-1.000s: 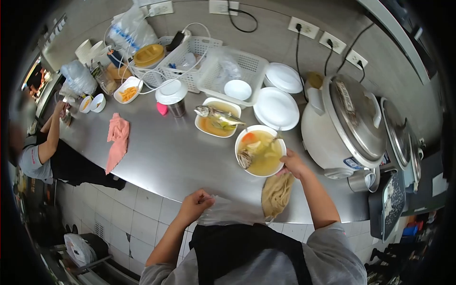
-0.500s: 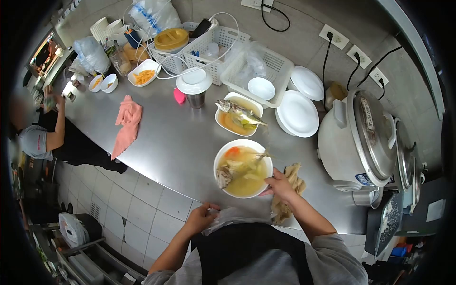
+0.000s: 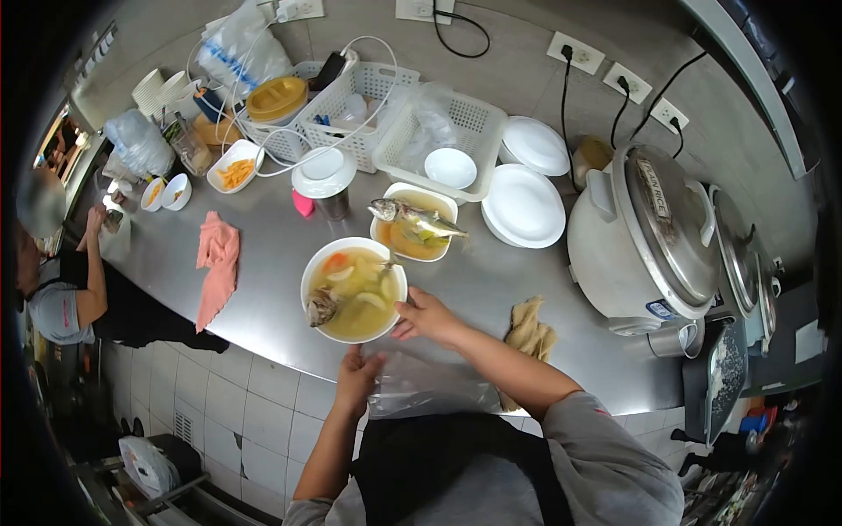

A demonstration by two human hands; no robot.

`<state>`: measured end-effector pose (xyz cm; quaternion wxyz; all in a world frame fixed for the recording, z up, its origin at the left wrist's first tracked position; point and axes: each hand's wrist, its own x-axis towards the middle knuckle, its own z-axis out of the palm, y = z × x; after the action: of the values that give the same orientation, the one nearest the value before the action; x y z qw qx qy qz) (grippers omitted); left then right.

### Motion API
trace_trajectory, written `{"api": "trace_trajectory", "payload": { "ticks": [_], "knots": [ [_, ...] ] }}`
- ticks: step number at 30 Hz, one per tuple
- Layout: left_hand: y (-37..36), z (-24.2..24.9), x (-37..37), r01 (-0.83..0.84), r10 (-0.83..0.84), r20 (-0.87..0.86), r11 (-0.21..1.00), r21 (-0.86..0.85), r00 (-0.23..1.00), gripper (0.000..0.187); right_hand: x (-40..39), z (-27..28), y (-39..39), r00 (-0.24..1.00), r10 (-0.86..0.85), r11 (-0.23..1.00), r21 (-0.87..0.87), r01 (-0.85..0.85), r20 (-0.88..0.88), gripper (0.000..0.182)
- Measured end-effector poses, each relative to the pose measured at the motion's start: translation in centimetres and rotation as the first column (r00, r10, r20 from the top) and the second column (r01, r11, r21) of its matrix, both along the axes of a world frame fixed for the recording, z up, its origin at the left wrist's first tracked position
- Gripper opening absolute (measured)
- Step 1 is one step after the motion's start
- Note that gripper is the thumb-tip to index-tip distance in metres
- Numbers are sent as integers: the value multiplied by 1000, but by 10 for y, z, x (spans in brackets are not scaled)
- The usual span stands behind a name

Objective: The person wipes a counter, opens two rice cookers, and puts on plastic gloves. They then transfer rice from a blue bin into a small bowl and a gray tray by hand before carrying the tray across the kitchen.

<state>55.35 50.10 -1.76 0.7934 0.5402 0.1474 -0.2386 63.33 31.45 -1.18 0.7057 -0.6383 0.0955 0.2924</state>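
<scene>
A white bowl of yellowish soup (image 3: 355, 302), with a fish head, a tail, vegetable pieces and something orange in it, is near the counter's front edge. My right hand (image 3: 428, 317) grips its right side, fingers curled against the wall. Just below the bowl, my left hand (image 3: 358, 379) is closed at the left end of a clear plastic bag (image 3: 425, 386), which lies along the counter edge against my apron. Behind the bowl stands a white square dish (image 3: 421, 247) with a whole fish in broth, its tail reaching over the rim.
A tan cloth (image 3: 530, 329) lies to the right, before a large rice cooker (image 3: 645, 237). White plates (image 3: 524, 206) and plastic baskets (image 3: 482, 140) stand at the back. A pink cloth (image 3: 217, 267) and a covered metal cup (image 3: 331, 203) are leftward. Another person (image 3: 66, 298) works at far left.
The soup bowl has moved left across the counter with my right hand on it. More of the plastic bag shows beside my left hand. The camera view has shifted somewhat.
</scene>
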Motion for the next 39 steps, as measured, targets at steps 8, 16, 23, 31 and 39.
{"api": "trace_trajectory", "payload": {
  "ticks": [8, 16, 23, 31, 39],
  "knots": [
    [6, 4, 30, -138, 147, 85, 986, -97, 985, 50, 22, 34, -141, 452, 472, 111, -559, 822, 757, 32],
    [20, -3, 41, -132, 131, 146, 991, -3, 981, 49, 32, 34, -174, 504, 544, 99, -648, 756, 671, 26],
    [22, -16, 27, -173, 172, 24, 984, 46, 985, 64, 50, 73, -196, 455, 623, 71, -625, 778, 637, 18],
    [30, -26, 15, -175, 174, 33, 982, 64, 984, 66, 29, 38, -193, 415, 683, -28, -546, 837, 601, 19],
    [32, -13, 15, -213, 211, 45, 976, 51, 976, 67, 20, -7, -186, 397, 663, -68, -478, 876, 634, 24]
  ]
}}
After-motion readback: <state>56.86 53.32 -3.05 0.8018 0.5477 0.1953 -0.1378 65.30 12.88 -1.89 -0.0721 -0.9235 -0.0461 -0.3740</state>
